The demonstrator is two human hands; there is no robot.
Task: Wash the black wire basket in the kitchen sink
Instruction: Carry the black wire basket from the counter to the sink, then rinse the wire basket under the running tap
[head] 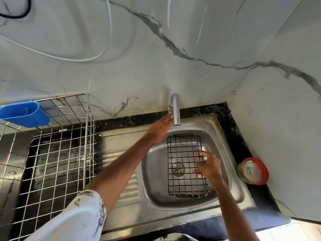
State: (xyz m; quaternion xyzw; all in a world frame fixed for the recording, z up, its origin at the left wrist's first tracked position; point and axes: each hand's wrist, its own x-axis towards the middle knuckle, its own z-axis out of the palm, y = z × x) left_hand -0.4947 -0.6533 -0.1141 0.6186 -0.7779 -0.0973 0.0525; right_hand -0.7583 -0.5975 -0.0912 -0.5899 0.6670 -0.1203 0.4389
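Bright, even light, source not visible. Shadows soft and faint. Mild glare on the steel sink (224,134) rim, streaky reflections on the glossy wall (191,32). Heavy wide-angle bending at the edges; wire rack (52,153) on the left bows. Sleeve (78,220) near the lens is soft, and fine detail is smeared throughout.

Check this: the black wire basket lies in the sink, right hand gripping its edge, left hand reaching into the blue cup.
Wrong: the head view shows the left hand reaching to the tap. The black wire basket does lie in the sink, right hand gripping its edge.
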